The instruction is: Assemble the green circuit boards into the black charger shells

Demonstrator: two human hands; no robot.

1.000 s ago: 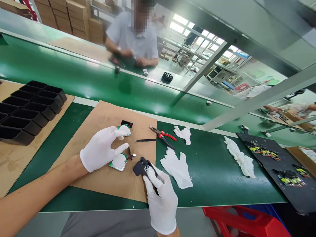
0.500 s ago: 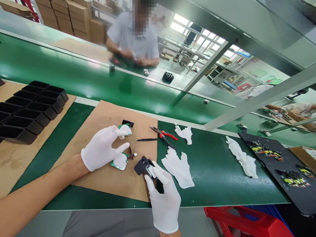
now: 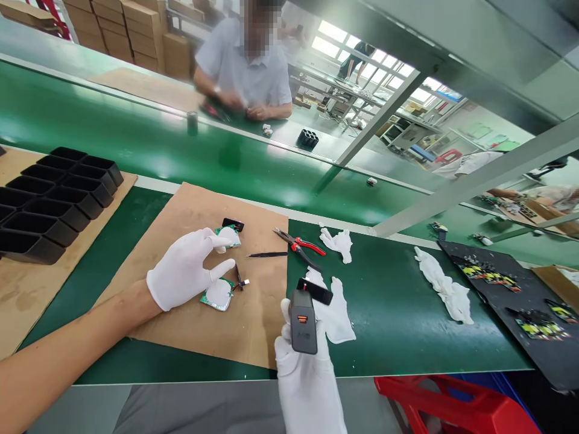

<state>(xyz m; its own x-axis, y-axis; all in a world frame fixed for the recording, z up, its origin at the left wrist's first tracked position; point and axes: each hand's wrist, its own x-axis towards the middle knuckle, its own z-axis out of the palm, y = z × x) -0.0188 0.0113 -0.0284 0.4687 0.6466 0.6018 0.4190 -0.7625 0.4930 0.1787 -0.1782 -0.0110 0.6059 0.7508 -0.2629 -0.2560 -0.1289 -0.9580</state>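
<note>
My right hand (image 3: 305,374), in a white glove, holds a dark grey charger body (image 3: 303,321) upright above the table edge, its port face toward me and a black lid (image 3: 314,291) hinged open at its top. My left hand (image 3: 185,270), also gloved, hovers with fingers spread over the brown cardboard sheet (image 3: 181,325). Its thumb is just above a green circuit board with a white pad (image 3: 218,295). A second such board (image 3: 228,235) lies beyond its fingertips, beside a small black cap (image 3: 233,225).
Black tweezers (image 3: 266,255) and red-handled pliers (image 3: 301,246) lie on the cardboard's right edge. Loose white gloves (image 3: 337,316) lie on the green mat. Black trays (image 3: 49,202) stand at left, a black sheet with parts (image 3: 511,283) at right. A person works across the conveyor (image 3: 136,144).
My right hand has lifted the charger body off the cardboard and turned it upright, port face toward me. My left hand has stayed over the boards.
</note>
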